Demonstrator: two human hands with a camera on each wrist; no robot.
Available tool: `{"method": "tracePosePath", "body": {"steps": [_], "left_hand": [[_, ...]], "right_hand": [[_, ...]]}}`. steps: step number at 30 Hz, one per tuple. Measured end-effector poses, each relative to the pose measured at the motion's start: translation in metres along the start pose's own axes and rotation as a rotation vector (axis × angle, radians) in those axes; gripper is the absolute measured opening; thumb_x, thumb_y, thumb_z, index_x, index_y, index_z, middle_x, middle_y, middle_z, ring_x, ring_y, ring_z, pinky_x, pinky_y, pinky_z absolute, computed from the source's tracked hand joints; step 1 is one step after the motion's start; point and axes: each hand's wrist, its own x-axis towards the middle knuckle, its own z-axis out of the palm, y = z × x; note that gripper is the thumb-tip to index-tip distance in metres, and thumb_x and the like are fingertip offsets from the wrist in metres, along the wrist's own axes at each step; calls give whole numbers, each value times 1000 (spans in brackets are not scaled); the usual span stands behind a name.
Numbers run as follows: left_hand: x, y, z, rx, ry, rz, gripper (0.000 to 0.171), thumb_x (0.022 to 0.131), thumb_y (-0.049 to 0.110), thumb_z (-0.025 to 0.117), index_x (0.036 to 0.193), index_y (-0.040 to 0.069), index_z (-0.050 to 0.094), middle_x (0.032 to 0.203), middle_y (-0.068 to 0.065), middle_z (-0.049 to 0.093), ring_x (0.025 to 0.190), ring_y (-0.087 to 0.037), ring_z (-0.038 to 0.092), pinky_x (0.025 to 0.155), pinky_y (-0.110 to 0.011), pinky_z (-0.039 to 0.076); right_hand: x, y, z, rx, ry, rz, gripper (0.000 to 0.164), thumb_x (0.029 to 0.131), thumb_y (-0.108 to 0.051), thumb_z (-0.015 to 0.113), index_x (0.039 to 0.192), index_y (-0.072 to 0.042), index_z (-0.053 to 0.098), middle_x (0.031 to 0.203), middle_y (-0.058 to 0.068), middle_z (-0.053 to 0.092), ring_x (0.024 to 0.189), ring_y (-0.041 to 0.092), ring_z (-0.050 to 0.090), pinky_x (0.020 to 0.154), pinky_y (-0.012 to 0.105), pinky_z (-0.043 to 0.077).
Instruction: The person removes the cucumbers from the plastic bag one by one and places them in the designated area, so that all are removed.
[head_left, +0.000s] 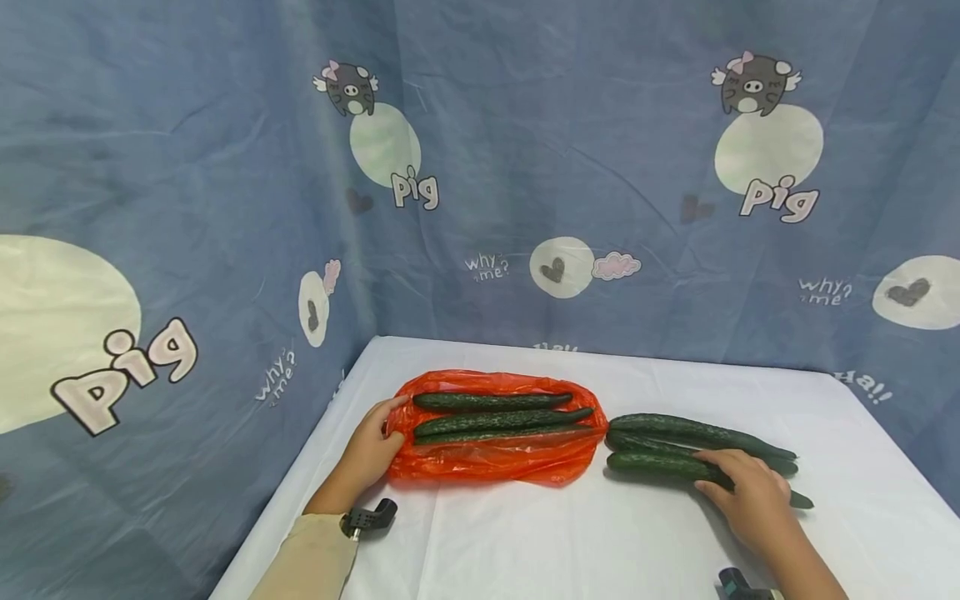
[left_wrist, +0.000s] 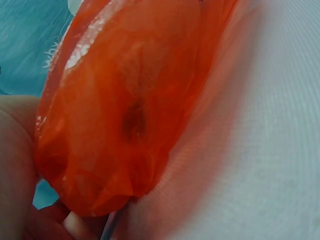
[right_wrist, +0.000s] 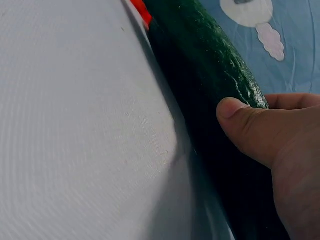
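Note:
A red plastic bag [head_left: 495, 463] lies on the white-covered table with three dark green cucumbers [head_left: 491, 402] side by side on or in it. My left hand [head_left: 371, 443] holds the bag's left end; in the left wrist view the thumb and fingers are around the crumpled red film [left_wrist: 135, 65]. To the right of the bag lie three more cucumbers [head_left: 690, 429], their left tips close to its right end. My right hand [head_left: 750, 500] grips the nearest of these, and the right wrist view has the thumb across this bumpy cucumber [right_wrist: 200, 55], fingers on its far side.
The white tablecloth [head_left: 570, 542] covers the table. Blue fabric with pig prints [head_left: 600, 167] hangs behind it and along the left side. A black wrist device [head_left: 369, 518] sits on the left wrist, another [head_left: 741, 585] near the right wrist.

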Motion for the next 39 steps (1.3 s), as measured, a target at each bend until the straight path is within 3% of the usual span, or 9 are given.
{"method": "tracePosePath", "body": {"steps": [11,23,39], "left_hand": [[3,-2,-1,0,13,19,64,94,-1,53,156,15,47,160,-15,43,151,-38,39,121,-61,34],[4,1,-2,5,13,36,65,94,-1,53,157,14,47,159,-15,44,150,-38,39,121,-61,35],[0,0,1,2,13,31,65,92,-1,54,156,15,49,159,-15,45,149,-38,40,120,-61,36]], "right_hand": [[1,5,-2,-19,15,-8,50,87,-22,82,134,-13,68,139,24,62,121,55,56,91,76,37],[2,1,-3,-28,-39,27,49,83,-17,85,129,-13,68,135,25,60,118,53,55,88,76,40],[0,3,-2,-39,-59,42,55,83,-43,85,127,-12,71,130,22,63,117,52,56,88,77,42]]}}
